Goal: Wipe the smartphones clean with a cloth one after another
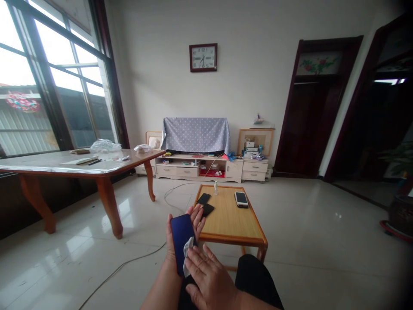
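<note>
A dark blue smartphone (181, 234) lies along the palm of my left hand (197, 218), its thumb at the left edge and the other fingers reaching past the right side. My right hand (209, 271) presses a crumpled white tissue (187, 252) against the lower right part of the phone with its fingertips. Just beyond, on the low wooden table (230, 224), are a black phone (203, 198) and another dark flat item (208, 209), partly hidden by my fingers. A small clear bottle (216, 187) stands at the table's far edge.
A white-framed phone (241, 198) rests on a dark item at the low table's right side. A larger table (106, 165) with plastic bags stands at left. A cable (119, 268) crosses the tiled floor. My knee (256, 275) is close to the low table's near corner.
</note>
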The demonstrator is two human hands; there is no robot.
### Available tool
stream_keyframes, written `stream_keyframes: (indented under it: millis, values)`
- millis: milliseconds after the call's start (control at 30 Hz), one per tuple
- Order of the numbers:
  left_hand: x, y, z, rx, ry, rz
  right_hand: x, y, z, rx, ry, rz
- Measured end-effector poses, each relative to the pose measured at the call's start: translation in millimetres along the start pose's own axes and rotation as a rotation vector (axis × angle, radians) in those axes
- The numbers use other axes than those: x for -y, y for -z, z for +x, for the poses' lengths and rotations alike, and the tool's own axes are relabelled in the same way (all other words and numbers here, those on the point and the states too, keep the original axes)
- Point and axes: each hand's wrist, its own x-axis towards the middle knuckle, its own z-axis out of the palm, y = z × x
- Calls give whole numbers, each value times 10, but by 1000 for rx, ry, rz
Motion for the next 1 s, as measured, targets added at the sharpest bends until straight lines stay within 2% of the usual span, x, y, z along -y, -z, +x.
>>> stream_keyframes:
  millis: [233, 433, 533, 633, 733, 833, 1000]
  values:
    - [133, -6, 42, -39, 1, -42, -207, -4, 147, -229, -174, 15]
    - [84, 111, 68, -102, -75, -91, -225, -160, 14, -309, -212, 244]
    - [77, 191, 81, -136, -96, -81, -343, -222, -49, -366, -395, 427]
    - [70, 254, 135, -163, -121, -62, -486, -293, -85, -395, -735, 730]
    - [68, 312, 220, -177, -124, -52, -565, -373, -105, -336, -1047, 1024]
    - [101, 384, 316, -181, -124, -58, -577, -451, -110, -306, -1169, 1239]
    - [254, 554, 486, -164, -65, -74, -627, -577, -100, -209, -1230, 1608]
